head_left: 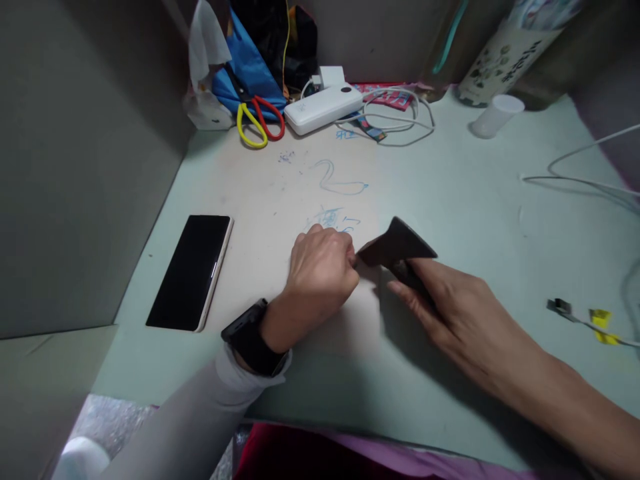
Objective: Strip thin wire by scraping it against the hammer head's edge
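Note:
My left hand [325, 267], with a black watch [256, 340] on its wrist, is closed near the middle of the table, its fingers curled; what they hold, if anything, is too small to make out. Just right of it, my right hand [435, 293] grips the handle of a dark, flat-headed tool [397, 243]. The tool's wide head points up and its left edge comes close to my left fingertips; whether they touch is unclear. Blue pen drawings [340, 183] mark the surface beyond my hands.
A phone [190, 273] lies at the left. Along the back are scissors [260, 120], a white power bank [324, 109] with a coiled cable, a small white cup [497, 117] and a printed canister [505, 63]. A cable with yellow tape [603, 325] lies at the right.

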Demonstrator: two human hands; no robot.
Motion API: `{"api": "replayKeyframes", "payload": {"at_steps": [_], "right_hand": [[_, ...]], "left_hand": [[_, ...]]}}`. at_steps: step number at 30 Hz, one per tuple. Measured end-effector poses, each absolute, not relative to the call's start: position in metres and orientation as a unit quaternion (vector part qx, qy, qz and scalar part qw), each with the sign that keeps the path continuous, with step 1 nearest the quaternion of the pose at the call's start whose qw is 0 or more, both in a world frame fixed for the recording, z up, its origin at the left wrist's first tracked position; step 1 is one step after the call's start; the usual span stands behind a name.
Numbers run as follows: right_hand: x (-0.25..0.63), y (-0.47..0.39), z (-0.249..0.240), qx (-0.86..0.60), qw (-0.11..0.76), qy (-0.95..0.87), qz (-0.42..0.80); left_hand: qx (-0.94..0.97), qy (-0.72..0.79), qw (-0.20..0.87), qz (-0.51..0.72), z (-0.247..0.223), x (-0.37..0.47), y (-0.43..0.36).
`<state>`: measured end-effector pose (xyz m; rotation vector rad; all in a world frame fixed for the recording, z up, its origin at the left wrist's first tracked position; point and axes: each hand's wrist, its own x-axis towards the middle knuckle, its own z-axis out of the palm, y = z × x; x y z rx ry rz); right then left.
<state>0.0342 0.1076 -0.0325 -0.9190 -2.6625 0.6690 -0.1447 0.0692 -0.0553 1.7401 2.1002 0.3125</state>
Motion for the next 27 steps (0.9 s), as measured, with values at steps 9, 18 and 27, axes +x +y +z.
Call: {"api": "replayKeyframes", "payload": {"at_steps": [9, 18, 27], "right_hand": [[0.048, 0.114, -0.034, -0.404, 0.110, -0.866, 0.275], [0.081, 0.139, -0.052, -0.530, 0.154, -0.663, 0.506], [0.089, 0.162, -0.051, -0.537, 0.078, -0.800, 0.258]], "left_hand": [[0.619, 0.742, 0.217, 0.138, -0.056, -0.147, 0.066], [0.582, 0.664, 0.373, 0.285, -0.044, -0.156, 0.060], [0.479, 0.582, 0.520, 0.402, -0.028, -0.141, 0.054]]}}
